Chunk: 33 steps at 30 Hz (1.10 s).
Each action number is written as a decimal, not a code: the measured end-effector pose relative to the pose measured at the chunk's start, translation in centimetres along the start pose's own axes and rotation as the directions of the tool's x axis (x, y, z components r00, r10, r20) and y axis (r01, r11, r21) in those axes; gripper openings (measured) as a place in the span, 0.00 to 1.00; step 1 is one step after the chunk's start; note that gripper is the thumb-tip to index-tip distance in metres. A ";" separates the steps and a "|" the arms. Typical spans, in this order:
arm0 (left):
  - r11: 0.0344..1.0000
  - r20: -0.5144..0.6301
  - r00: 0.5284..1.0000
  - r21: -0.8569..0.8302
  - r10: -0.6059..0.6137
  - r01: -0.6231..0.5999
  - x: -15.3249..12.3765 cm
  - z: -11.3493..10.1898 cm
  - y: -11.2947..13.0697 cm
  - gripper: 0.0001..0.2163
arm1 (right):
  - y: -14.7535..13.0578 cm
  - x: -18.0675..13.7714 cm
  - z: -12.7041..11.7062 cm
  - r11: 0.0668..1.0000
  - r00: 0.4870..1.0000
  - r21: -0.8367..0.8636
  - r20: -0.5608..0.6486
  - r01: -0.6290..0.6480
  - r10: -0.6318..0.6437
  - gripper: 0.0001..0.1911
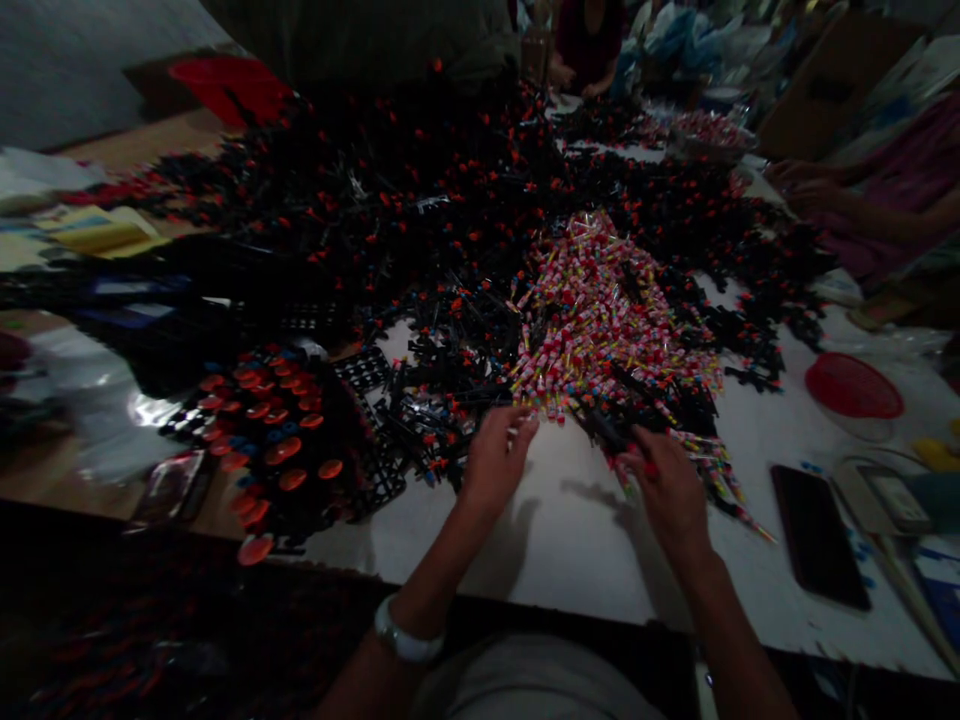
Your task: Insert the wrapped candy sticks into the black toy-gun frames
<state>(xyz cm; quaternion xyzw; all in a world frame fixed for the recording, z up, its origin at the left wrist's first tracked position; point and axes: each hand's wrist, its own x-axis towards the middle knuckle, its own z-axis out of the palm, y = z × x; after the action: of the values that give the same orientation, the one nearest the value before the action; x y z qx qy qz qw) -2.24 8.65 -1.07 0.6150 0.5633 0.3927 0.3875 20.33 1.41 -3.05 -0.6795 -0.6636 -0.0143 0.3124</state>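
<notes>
My left hand (496, 452) is at the near edge of a heap of small pink-and-yellow wrapped tubes (600, 310). Its thumb and fingers are drawn together; what they pinch, if anything, I cannot make out. A black toy gun (606, 428) is gripped in my right hand (666, 488), pointing up and left toward the heap. A bit of red shows by the right fingers. Around the tubes lie many black toy guns with orange tips (465, 330). White table surface (562, 520) shows below both hands.
Orange suction-cup darts (283, 450) are clustered at left beside black perforated trays (364, 370). A phone (819, 535), a red round lid (853, 385) and a grey device with a display (885, 497) lie right. Other people sit at the far side and right.
</notes>
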 end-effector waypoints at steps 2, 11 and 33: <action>0.939 -0.160 0.971 0.323 0.179 -0.120 2.3 -1.6 -1.0 0.12 | 1.7 1.5 -1.2 0.990 0.988 -0.112 -0.135 -0.084 0.068 0.20; 0.760 -0.109 0.922 0.607 0.371 -0.234 2.5 -3.7 -4.1 0.06 | -5.3 2.3 4.3 0.809 0.953 0.549 0.301 -0.211 0.045 0.16; 0.806 0.003 0.886 0.413 0.464 -0.424 -2.6 -1.7 -4.7 0.07 | -6.1 2.4 6.8 0.975 0.905 0.221 0.419 -0.026 -0.071 0.20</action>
<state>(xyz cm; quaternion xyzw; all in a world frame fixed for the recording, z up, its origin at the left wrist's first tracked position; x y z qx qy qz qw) -5.80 6.38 -4.83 0.7760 0.4904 0.3776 0.1218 12.41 6.13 -5.00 -0.6195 -0.7208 0.2041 0.2345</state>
